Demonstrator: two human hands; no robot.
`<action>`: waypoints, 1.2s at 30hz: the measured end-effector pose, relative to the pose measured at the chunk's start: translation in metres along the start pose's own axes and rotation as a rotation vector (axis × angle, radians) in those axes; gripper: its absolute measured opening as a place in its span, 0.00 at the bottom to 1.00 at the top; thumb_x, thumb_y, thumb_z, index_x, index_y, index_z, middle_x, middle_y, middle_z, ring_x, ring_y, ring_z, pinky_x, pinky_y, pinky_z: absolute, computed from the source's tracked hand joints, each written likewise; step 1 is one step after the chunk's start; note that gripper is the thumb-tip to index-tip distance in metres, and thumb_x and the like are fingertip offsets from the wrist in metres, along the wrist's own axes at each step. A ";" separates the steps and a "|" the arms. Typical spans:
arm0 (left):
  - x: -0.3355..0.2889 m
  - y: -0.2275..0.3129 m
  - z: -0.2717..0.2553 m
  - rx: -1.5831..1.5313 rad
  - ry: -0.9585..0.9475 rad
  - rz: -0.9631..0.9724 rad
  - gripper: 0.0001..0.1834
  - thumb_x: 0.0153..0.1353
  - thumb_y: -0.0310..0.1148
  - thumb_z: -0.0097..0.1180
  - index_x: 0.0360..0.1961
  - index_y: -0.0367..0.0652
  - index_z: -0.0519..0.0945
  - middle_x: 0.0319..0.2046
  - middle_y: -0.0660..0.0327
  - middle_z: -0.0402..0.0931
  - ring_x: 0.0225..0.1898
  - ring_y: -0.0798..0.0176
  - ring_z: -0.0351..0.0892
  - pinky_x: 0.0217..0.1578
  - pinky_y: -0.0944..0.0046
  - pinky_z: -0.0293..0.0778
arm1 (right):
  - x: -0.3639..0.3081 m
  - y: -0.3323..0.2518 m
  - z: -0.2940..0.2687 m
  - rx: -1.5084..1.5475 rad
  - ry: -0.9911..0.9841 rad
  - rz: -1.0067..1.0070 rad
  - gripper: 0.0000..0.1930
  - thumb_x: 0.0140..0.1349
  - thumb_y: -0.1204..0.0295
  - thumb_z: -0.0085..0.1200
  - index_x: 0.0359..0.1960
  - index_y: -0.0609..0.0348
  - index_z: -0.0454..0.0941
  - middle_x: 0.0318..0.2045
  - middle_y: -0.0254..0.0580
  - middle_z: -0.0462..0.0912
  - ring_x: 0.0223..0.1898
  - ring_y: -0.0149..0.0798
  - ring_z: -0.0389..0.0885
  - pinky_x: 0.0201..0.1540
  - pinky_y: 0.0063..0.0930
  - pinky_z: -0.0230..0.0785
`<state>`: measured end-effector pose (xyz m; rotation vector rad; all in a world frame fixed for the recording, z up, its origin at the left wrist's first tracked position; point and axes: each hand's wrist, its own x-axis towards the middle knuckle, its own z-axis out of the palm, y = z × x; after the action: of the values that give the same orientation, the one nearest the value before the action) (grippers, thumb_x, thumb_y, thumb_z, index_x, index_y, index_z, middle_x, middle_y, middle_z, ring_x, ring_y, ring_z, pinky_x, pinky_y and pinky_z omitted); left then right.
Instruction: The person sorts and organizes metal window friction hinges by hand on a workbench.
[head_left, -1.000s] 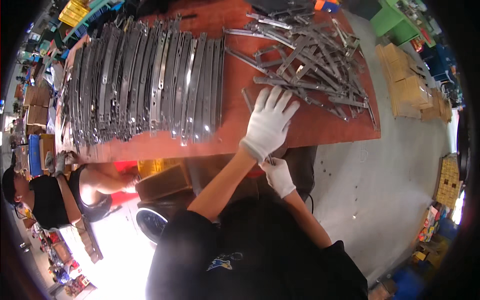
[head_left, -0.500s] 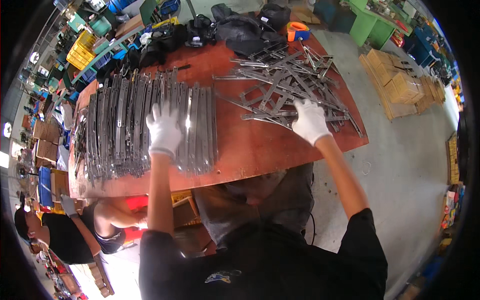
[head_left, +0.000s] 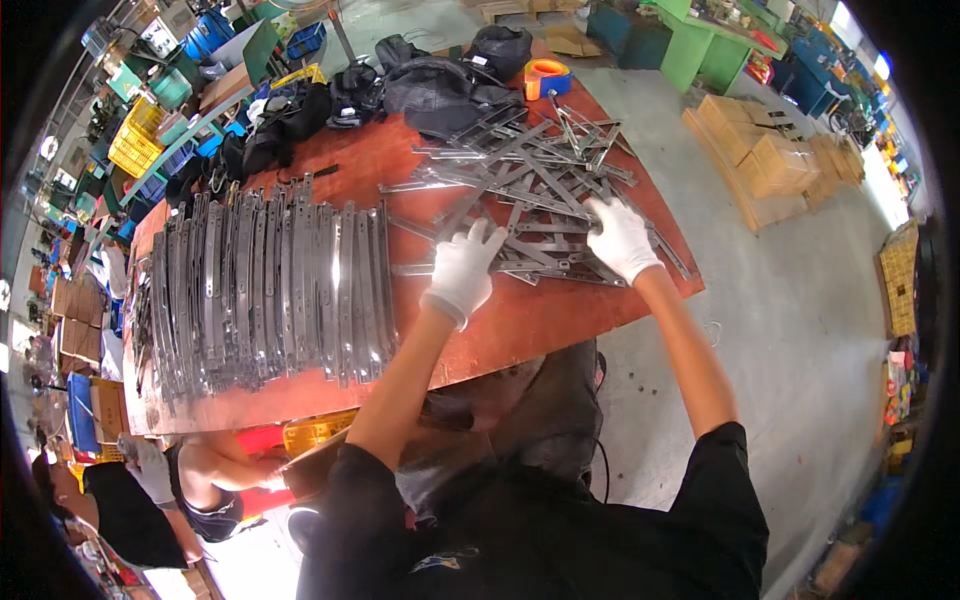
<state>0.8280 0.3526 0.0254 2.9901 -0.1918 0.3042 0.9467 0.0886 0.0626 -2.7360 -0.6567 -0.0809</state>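
My left hand, in a white glove, reaches the left edge of a loose pile of metal strips. Its thumb and fingers are apart, with the fingertips close to strip ends that look slightly blurred. On the right side of that pile, my right hand, also gloved in white, has its fingers curled over a metal strip. The pile's strips cross at many angles, some joined into hinged linkages. To the left lies a row of flat metal strips, set side by side and running lengthwise away from me.
The red tabletop bears black bags and an orange-and-blue tape roll at its far side. Cardboard boxes sit on a pallet to the right. A co-worker is at the lower left.
My left hand has left the row of strips and moved right to the loose pile. My right hand stays at the pile. The view has shifted slightly.
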 end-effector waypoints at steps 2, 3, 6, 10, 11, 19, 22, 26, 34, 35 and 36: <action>-0.006 0.003 -0.002 0.049 0.100 0.043 0.34 0.51 0.23 0.60 0.63 0.53 0.78 0.59 0.55 0.77 0.45 0.47 0.82 0.42 0.47 0.79 | 0.016 -0.006 0.004 -0.040 0.010 -0.052 0.30 0.56 0.69 0.59 0.64 0.55 0.76 0.55 0.57 0.81 0.56 0.59 0.81 0.61 0.52 0.73; -0.011 0.004 -0.003 -0.007 0.174 0.065 0.31 0.52 0.23 0.59 0.60 0.53 0.80 0.56 0.56 0.79 0.44 0.47 0.83 0.42 0.47 0.80 | 0.024 -0.014 0.010 -0.105 -0.025 -0.056 0.31 0.56 0.69 0.59 0.65 0.58 0.75 0.55 0.60 0.80 0.56 0.60 0.81 0.61 0.52 0.73; -0.010 0.003 -0.034 -0.038 0.414 0.169 0.26 0.54 0.22 0.57 0.55 0.54 0.85 0.51 0.58 0.84 0.44 0.48 0.84 0.41 0.50 0.82 | 0.058 -0.016 0.030 -0.163 -0.048 -0.038 0.29 0.55 0.71 0.57 0.62 0.66 0.74 0.51 0.65 0.83 0.52 0.60 0.85 0.58 0.51 0.75; -0.020 -0.014 -0.100 0.004 0.543 0.068 0.22 0.60 0.25 0.57 0.53 0.58 0.88 0.51 0.58 0.87 0.43 0.48 0.86 0.45 0.52 0.81 | 0.076 -0.044 0.019 -0.126 -0.035 -0.010 0.13 0.58 0.68 0.55 0.40 0.63 0.83 0.37 0.62 0.88 0.43 0.60 0.89 0.49 0.51 0.80; -0.019 -0.022 -0.111 0.015 0.606 0.083 0.22 0.60 0.25 0.57 0.54 0.57 0.88 0.52 0.57 0.87 0.42 0.48 0.86 0.44 0.52 0.81 | 0.074 -0.052 0.005 -0.124 -0.039 -0.049 0.13 0.58 0.68 0.55 0.39 0.63 0.83 0.37 0.62 0.88 0.43 0.61 0.89 0.49 0.50 0.81; -0.025 0.007 -0.109 -0.042 0.342 0.129 0.22 0.55 0.26 0.60 0.52 0.53 0.84 0.55 0.57 0.82 0.49 0.50 0.85 0.44 0.50 0.80 | -0.047 -0.073 -0.009 -0.018 0.054 -0.317 0.08 0.55 0.72 0.56 0.34 0.62 0.82 0.27 0.58 0.85 0.32 0.59 0.87 0.39 0.51 0.80; -0.049 0.020 -0.078 -0.287 -0.063 0.221 0.27 0.58 0.41 0.66 0.61 0.53 0.78 0.61 0.55 0.76 0.57 0.49 0.80 0.50 0.49 0.79 | -0.097 -0.054 0.016 0.007 0.003 -0.282 0.07 0.51 0.73 0.59 0.32 0.60 0.79 0.20 0.54 0.82 0.26 0.58 0.85 0.32 0.52 0.79; -0.084 0.015 -0.034 -0.127 0.066 0.355 0.35 0.52 0.49 0.67 0.63 0.56 0.77 0.63 0.58 0.74 0.66 0.48 0.71 0.63 0.42 0.68 | -0.138 -0.041 0.047 -0.007 0.008 -0.387 0.10 0.48 0.74 0.60 0.34 0.59 0.77 0.20 0.50 0.81 0.25 0.55 0.84 0.29 0.50 0.75; -0.112 0.033 -0.039 -0.340 0.138 0.501 0.36 0.45 0.42 0.70 0.61 0.57 0.79 0.58 0.61 0.76 0.62 0.50 0.73 0.63 0.45 0.68 | -0.164 0.003 0.053 0.010 -0.001 -0.586 0.14 0.44 0.72 0.63 0.34 0.56 0.76 0.21 0.43 0.78 0.23 0.51 0.78 0.31 0.43 0.71; -0.123 0.041 -0.048 -0.193 0.107 0.265 0.39 0.45 0.43 0.73 0.62 0.56 0.78 0.58 0.61 0.75 0.62 0.48 0.73 0.62 0.45 0.69 | -0.168 0.006 0.057 -0.048 -0.011 -0.551 0.16 0.44 0.72 0.63 0.37 0.57 0.76 0.23 0.43 0.78 0.26 0.51 0.79 0.35 0.43 0.71; -0.133 0.047 -0.051 -0.046 0.072 0.030 0.41 0.44 0.44 0.75 0.64 0.56 0.76 0.58 0.60 0.75 0.62 0.47 0.73 0.61 0.45 0.70 | -0.171 0.009 0.060 -0.106 -0.022 -0.515 0.18 0.44 0.72 0.63 0.40 0.58 0.77 0.25 0.44 0.79 0.29 0.50 0.79 0.39 0.43 0.71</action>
<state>0.6827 0.3283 0.0530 2.9281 -0.2338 0.4038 0.7967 0.0263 -0.0187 -2.5951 -1.3815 -0.2092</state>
